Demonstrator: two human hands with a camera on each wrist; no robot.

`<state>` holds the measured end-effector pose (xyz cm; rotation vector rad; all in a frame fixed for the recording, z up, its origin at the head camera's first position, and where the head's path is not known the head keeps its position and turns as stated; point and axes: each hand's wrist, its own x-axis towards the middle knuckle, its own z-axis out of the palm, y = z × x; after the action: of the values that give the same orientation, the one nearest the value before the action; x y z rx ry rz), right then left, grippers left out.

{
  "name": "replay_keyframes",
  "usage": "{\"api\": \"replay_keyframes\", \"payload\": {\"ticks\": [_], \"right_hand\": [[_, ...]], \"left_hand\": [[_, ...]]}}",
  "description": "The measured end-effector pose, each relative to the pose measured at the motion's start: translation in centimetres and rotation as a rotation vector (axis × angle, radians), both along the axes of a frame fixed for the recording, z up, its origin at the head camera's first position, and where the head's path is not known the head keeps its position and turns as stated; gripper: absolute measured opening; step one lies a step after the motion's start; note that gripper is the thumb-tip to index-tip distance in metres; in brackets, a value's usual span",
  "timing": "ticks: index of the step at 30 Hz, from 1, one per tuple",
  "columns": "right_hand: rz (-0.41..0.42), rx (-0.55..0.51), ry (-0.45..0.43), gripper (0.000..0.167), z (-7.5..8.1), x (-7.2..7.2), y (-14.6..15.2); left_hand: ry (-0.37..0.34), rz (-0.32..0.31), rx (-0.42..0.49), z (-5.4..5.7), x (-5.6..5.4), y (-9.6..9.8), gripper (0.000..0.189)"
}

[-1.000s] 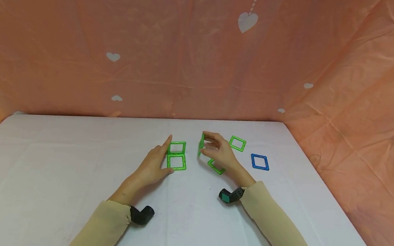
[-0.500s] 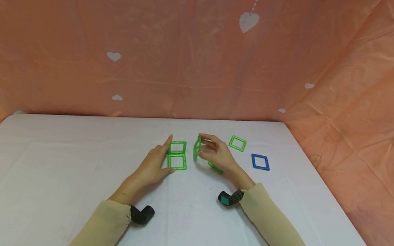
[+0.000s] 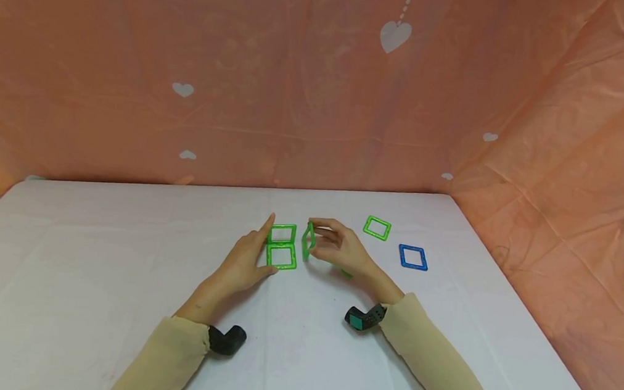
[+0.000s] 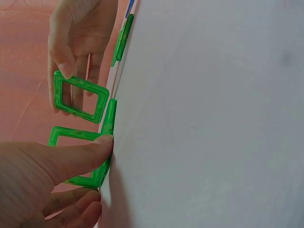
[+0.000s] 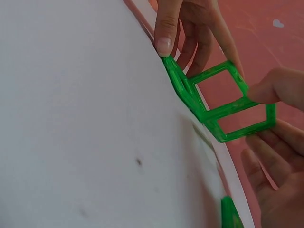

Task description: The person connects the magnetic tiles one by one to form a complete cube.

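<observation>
Two joined green magnetic tiles, open square frames, stand mid-table: one lies flat [image 3: 294, 257], the other stands upright [image 3: 284, 225] along its far edge. My left hand [image 3: 242, 262] steadies the pair from the left, its thumb on the flat tile's near edge and a finger reaching the upright tile. Between thumb and fingers, my right hand [image 3: 343, 247] pinches a third green tile [image 4: 101, 107], raised on edge just right of the pair. In the head view a gap shows between them; the right wrist view shows their frames overlapping.
Another green tile [image 3: 346, 273] lies mostly hidden under the right hand. Farther right on the white tabletop [image 3: 298, 355] lie a green tile [image 3: 377, 228] and a blue tile [image 3: 413, 257]. Behind the table hangs an orange curtain [image 3: 233, 76] with white hearts.
My right hand has moved its tile left and slightly nearer, closer to the joined pair, turning it a little. The left hand stays in place on the pair.
</observation>
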<state>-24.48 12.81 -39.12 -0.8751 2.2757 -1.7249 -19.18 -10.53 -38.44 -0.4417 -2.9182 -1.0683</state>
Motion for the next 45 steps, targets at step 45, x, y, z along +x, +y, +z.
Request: {"api": "replay_keyframes", "payload": {"ticks": [45], "right_hand": [[0.062, 0.061, -0.044, 0.056, -0.7, 0.6, -1.6]], "left_hand": [[0.016, -0.009, -0.031, 0.5, 0.4, 0.5, 0.09]]}}
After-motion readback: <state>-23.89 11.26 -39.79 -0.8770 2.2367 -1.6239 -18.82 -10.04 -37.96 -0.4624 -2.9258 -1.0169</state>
